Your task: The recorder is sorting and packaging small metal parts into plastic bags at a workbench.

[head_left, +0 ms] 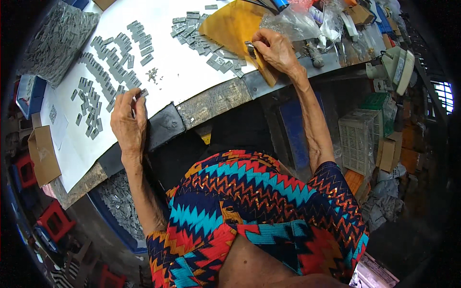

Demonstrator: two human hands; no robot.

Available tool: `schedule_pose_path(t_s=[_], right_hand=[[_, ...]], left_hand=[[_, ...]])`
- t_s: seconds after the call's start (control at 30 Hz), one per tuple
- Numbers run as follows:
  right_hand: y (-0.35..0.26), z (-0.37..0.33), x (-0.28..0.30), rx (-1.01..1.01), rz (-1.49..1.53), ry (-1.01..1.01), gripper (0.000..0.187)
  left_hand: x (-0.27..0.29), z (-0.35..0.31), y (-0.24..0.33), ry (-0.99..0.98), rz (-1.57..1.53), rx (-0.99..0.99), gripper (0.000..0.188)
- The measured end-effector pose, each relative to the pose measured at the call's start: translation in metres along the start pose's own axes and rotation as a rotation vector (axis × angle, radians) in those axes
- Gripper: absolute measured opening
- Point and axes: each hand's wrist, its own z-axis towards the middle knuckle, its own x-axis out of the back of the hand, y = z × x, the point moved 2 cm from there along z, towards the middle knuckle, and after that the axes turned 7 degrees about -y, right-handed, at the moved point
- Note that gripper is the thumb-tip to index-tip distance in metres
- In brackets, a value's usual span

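Near the table's front edge, my left hand (128,122) is closed with its fingertips on a small grey rectangular piece (144,92). Just beyond it, rows of similar grey pieces (98,69) lie overlapped on the white sheet (168,53). Farther right, my right hand (278,54) pinches a small dark grey piece (249,47) between thumb and forefinger, above an amber translucent sheet (233,26). A loose heap of grey pieces (192,33) lies left of that sheet and partly against it. Tiny dark bits (152,75) are scattered between the rows and the heap.
A clear bag full of grey pieces (60,41) stands at the far left. Plastic wrapping (293,26) and clutter crowd the back right. Below the table are a blue bin of grey parts (122,206), red stools (54,221) and a pale crate (357,139). A cardboard box (44,156) sits at the left edge.
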Motion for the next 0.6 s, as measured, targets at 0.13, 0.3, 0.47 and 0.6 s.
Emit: schedule_pose_path(t_s=[0.13, 0.3, 0.47, 0.6], right_hand=[[-0.0031, 0.0008, 0.0018, 0.001, 0.020, -0.038, 0.014], [-0.0007, 0.0009, -0.0005, 0.068, -0.078, 0.002, 0.015], [-0.0021, 0.0006, 0.0007, -0.045, 0.015, -0.039, 0.014], [0.0000, 0.0000, 0.0041, -0.012, 0.064, -0.076, 0.014]], left_hand=[[-0.0004, -0.0009, -0.0015, 0.005, -0.016, 0.002, 0.014], [0.0001, 0.0002, -0.0006, -0.019, -0.023, 0.029, 0.015], [0.0000, -0.0002, -0.0003, -0.004, -0.031, 0.007, 0.015], [0.0001, -0.0017, -0.0011, 0.000, -0.051, 0.021, 0.015]])
